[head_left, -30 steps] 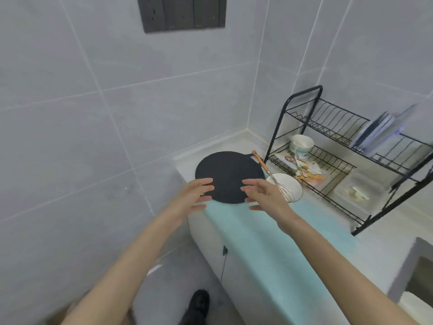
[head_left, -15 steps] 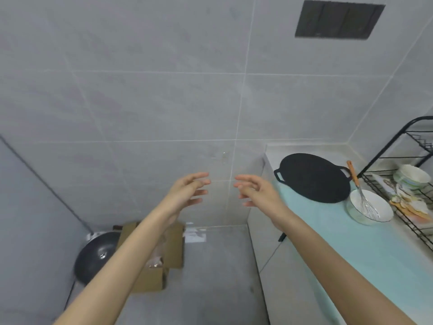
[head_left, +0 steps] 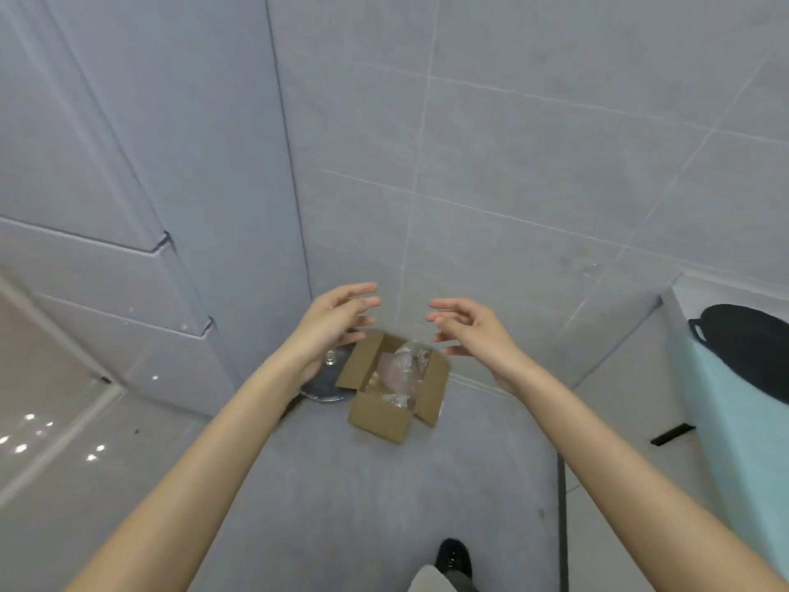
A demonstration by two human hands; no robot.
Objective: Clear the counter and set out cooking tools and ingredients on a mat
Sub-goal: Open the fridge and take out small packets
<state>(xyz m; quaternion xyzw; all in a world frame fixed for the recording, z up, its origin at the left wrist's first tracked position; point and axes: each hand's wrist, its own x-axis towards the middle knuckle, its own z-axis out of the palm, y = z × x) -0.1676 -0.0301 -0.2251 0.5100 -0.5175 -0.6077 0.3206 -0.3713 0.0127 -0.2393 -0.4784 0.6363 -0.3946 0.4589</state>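
Both of my arms reach forward over the floor. My left hand (head_left: 337, 318) and my right hand (head_left: 467, 329) hang in the air with fingers spread and loosely bent, holding nothing. Below and between them an open cardboard box (head_left: 395, 386) sits on the grey floor with clear plastic bags inside. A dark wok (head_left: 326, 382) lies on the floor to the box's left, mostly hidden by my left wrist. At the right edge the round black griddle pan (head_left: 747, 348) lies on the light blue mat (head_left: 743, 455) on the counter.
Grey tiled walls meet in a corner behind the box. A white cabinet front (head_left: 623, 403) stands under the counter at the right. My black shoe (head_left: 454, 557) shows at the bottom. A glossy pale floor (head_left: 38, 420) begins at the left.
My view has swung left and down, away from the counter toward the floor. The rack, bowl and whisk have left the view. My empty hands now hover over the cardboard box.
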